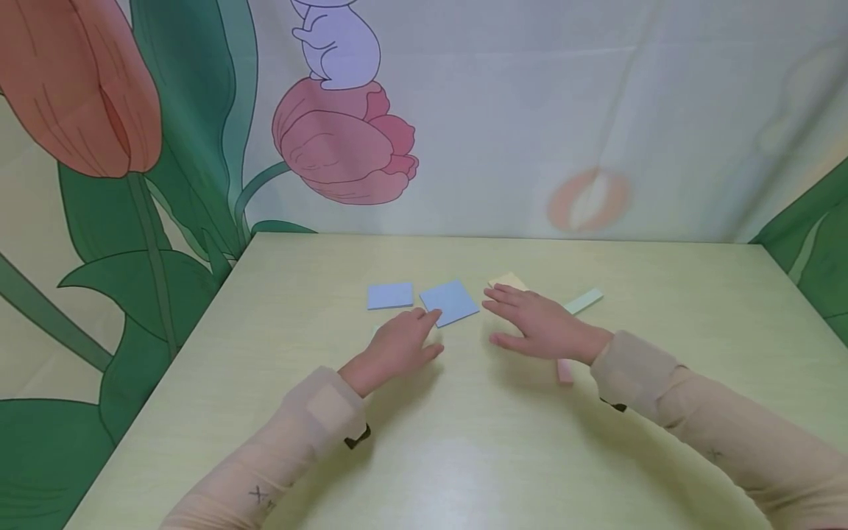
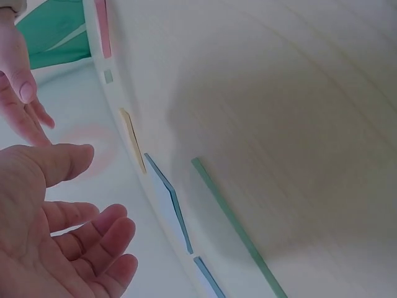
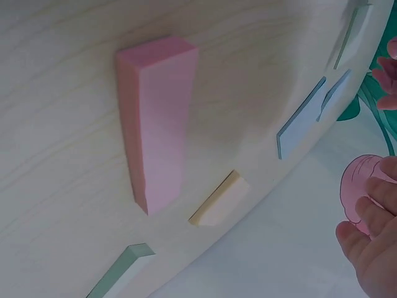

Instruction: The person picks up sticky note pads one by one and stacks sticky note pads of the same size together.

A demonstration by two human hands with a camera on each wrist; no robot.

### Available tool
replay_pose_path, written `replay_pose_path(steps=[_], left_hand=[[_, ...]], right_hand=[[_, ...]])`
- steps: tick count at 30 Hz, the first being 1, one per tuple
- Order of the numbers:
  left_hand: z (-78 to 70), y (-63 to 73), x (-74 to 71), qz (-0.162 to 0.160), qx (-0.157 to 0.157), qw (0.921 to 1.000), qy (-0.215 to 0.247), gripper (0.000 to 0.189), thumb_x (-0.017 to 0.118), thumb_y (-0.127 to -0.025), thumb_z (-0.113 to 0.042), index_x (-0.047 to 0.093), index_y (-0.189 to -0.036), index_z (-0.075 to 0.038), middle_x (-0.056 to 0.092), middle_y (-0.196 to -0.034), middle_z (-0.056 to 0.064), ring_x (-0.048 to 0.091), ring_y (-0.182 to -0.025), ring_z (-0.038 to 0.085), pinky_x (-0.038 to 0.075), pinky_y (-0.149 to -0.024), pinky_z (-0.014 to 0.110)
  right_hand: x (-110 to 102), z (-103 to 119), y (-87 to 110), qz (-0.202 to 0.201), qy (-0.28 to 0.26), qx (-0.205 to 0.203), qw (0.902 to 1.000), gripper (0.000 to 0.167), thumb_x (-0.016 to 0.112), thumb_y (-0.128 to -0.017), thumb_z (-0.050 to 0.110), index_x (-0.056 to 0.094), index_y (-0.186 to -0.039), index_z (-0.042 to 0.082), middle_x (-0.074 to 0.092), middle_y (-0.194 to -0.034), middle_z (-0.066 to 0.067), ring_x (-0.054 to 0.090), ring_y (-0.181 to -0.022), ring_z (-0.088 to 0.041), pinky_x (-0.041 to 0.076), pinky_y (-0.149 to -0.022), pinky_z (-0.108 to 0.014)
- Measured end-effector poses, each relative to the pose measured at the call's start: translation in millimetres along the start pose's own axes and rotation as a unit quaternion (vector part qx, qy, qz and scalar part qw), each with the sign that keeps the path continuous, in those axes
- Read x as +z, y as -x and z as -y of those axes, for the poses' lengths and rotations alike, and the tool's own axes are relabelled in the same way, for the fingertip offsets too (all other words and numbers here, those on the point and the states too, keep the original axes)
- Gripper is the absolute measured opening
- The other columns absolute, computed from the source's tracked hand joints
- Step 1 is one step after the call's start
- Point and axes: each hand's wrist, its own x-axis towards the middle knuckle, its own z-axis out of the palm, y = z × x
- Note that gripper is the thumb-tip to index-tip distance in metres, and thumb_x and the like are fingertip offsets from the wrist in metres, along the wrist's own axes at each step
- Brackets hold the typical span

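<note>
My left hand (image 1: 400, 342) hovers over the table with fingers loosely bent and nothing in its grasp. Its index finger overlaps a flat blue square (image 1: 449, 302) in the head view. A thin blue rectangle (image 1: 389, 296) lies left of that square. Beneath the left hand is a long green strip (image 2: 239, 226), mostly hidden from the head camera. My right hand (image 1: 546, 324) is held above the table, palm down and fingers extended, holding nothing. Around it lie a pale yellow piece (image 1: 509, 280), a light green bar (image 1: 584, 300) and a pink block (image 3: 164, 127), each partly covered in the head view.
The pieces lie spread on a pale wood-grain table (image 1: 464, 456). Behind its far edge hangs a curtain (image 1: 503, 132) printed with tulips and a white animal. Each wrist carries a dark strap, partly under the sleeves (image 1: 636, 375).
</note>
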Motion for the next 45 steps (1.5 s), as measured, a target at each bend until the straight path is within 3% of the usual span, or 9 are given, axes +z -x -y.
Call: replay_pose_path(steps=[8, 15, 26, 33, 38, 45], left_hand=[[6.0, -4.7, 2.2, -0.030, -0.013, 0.9986, 0.041, 0.046, 0.058, -0.083, -0.023, 0.049, -0.123, -0.001, 0.055, -0.110, 0.014, 0.053, -0.100, 0.027, 0.044, -0.085, 0.036], [9.6, -11.0, 6.8, -0.033, -0.033, 0.9953, 0.085, 0.042, 0.056, -0.084, -0.021, 0.052, -0.120, -0.001, 0.055, -0.112, 0.015, 0.055, -0.100, 0.025, 0.044, -0.085, 0.035], [9.0, -18.1, 9.6, -0.037, -0.058, 0.9861, 0.151, 0.036, 0.052, -0.085, -0.009, 0.052, -0.119, 0.001, 0.056, -0.116, 0.017, 0.059, -0.097, 0.026, 0.047, -0.082, 0.036], [11.1, -23.3, 10.0, -0.057, -0.095, 0.9794, 0.169, 0.034, 0.051, -0.083, -0.003, 0.054, -0.116, 0.002, 0.063, -0.105, 0.015, 0.061, -0.097, 0.024, 0.046, -0.084, 0.036], [14.7, -27.2, 11.3, -0.074, -0.115, 0.9751, 0.175, 0.033, 0.050, -0.083, -0.006, 0.055, -0.115, 0.001, 0.065, -0.100, 0.013, 0.059, -0.098, 0.025, 0.045, -0.083, 0.036], [18.9, -31.8, 12.2, -0.059, -0.139, 0.9656, 0.211, 0.035, 0.049, -0.082, -0.007, 0.055, -0.115, 0.001, 0.064, -0.103, 0.013, 0.058, -0.098, 0.024, 0.045, -0.083, 0.035]], right_hand=[[2.9, -3.4, -6.1, -0.037, -0.007, 0.011, 0.9992, 0.056, 0.046, -0.088, 0.041, 0.045, -0.127, 0.000, 0.042, -0.133, -0.017, 0.037, -0.124, -0.031, 0.034, -0.097, -0.046], [1.4, -3.9, -15.0, -0.026, -0.020, 0.058, 0.9978, 0.050, 0.054, -0.085, 0.029, 0.046, -0.125, 0.000, 0.049, -0.126, -0.018, 0.044, -0.117, -0.031, 0.037, -0.095, -0.044], [5.0, -6.8, -26.9, -0.029, -0.062, 0.073, 0.9950, 0.045, 0.055, -0.086, 0.022, 0.048, -0.123, -0.003, 0.056, -0.116, -0.018, 0.051, -0.108, -0.031, 0.039, -0.093, -0.042], [8.5, -10.9, -35.8, -0.018, -0.138, 0.127, 0.9820, 0.042, 0.053, -0.087, 0.017, 0.048, -0.123, -0.003, 0.058, -0.112, -0.020, 0.056, -0.101, -0.030, 0.044, -0.087, -0.040], [11.4, -13.7, -41.6, -0.030, -0.163, 0.145, 0.9754, 0.036, 0.051, -0.086, 0.015, 0.053, -0.118, -0.003, 0.062, -0.104, -0.017, 0.058, -0.091, -0.025, 0.047, -0.080, -0.036], [15.6, -12.5, -49.0, -0.045, -0.191, 0.155, 0.9682, 0.033, 0.051, -0.086, 0.014, 0.056, -0.114, -0.003, 0.063, -0.097, -0.015, 0.058, -0.086, -0.024, 0.047, -0.077, -0.035]])
